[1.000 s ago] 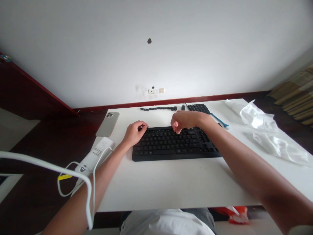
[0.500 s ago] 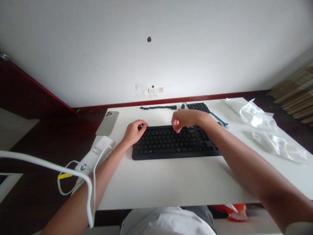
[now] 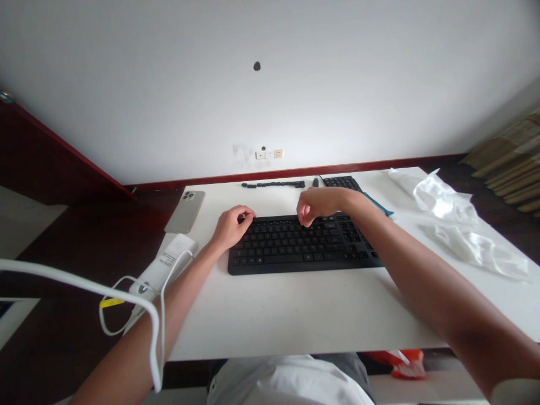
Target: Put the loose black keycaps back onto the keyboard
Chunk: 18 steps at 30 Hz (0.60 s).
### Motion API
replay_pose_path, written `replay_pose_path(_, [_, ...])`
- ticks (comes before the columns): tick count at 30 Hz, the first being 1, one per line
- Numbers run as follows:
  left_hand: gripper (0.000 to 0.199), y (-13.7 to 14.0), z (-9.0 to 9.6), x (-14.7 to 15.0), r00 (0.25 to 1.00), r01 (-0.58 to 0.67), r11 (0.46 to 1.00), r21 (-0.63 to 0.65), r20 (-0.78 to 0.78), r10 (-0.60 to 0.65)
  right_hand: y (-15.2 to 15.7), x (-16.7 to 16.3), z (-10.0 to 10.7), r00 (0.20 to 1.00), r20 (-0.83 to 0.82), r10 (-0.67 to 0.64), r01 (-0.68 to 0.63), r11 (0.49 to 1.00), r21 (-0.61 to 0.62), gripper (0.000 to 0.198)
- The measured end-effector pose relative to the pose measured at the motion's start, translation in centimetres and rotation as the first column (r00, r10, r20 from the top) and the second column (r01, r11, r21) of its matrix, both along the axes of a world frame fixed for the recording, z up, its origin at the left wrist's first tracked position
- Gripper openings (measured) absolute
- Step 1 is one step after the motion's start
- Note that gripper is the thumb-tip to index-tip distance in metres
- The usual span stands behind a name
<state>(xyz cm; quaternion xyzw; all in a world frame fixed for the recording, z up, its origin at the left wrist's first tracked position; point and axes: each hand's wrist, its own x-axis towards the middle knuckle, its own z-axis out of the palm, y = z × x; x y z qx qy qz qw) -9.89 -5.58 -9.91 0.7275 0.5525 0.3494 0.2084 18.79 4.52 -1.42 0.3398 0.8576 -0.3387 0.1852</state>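
Note:
A black keyboard (image 3: 278,258) lies flat on the white table, its long side facing me. My left hand (image 3: 233,226) is closed at its far left corner, thumb and forefinger together on the edge. Over the upper key rows, right of centre, my right hand (image 3: 309,208) bends down in a pinch with its fingertips against the keys. Whatever is between those fingertips is hidden. Behind the keyboard runs a row of small loose black keycaps (image 3: 274,184). A blue tool (image 3: 379,205) lies partly behind my right forearm.
At left are a phone (image 3: 185,211), a white power strip (image 3: 158,270) and a looping white cable (image 3: 84,280). A black keypad (image 3: 342,183) and a dark plug (image 3: 315,183) lie at the back. Crumpled clear plastic bags (image 3: 447,202) cover part of the right side.
Both hands stay almost where they were, in the same closed shapes. The view and my right forearm have shifted very slightly.

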Motion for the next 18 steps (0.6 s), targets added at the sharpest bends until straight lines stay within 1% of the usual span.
replay_pose_path(6, [0.02,0.0,-0.1,-0.1,1.0,0.001,1.0,0.011,-0.004,-0.001,-0.2,-0.1,0.2,1.0,-0.01,-0.001,0.001,1.0,0.016,0.016])
replay_pose_path(11, [0.02,0.0,0.0,0.0,1.0,0.0,1.0,0.005,-0.008,0.0,-1.0,-0.4,0.7,0.998,0.031,-0.048,0.047,0.998,0.042,0.012])
replay_pose_path(14, [0.02,0.0,0.1,0.0,1.0,0.0,1.0,0.001,-0.005,0.0,-1.5,-0.7,1.1,0.997,0.053,-0.052,0.048,0.996,0.072,0.011])
replay_pose_path(16, [0.02,0.0,0.1,0.0,1.0,-0.002,1.0,-0.004,-0.005,0.002,-1.6,-0.8,1.1,0.996,0.076,-0.054,0.046,0.993,0.106,0.015])
replay_pose_path(18, [0.02,0.0,0.1,0.0,1.0,-0.005,1.0,-0.008,-0.007,0.005,-1.5,-0.8,1.0,0.994,0.099,-0.048,0.035,0.991,0.133,0.024])
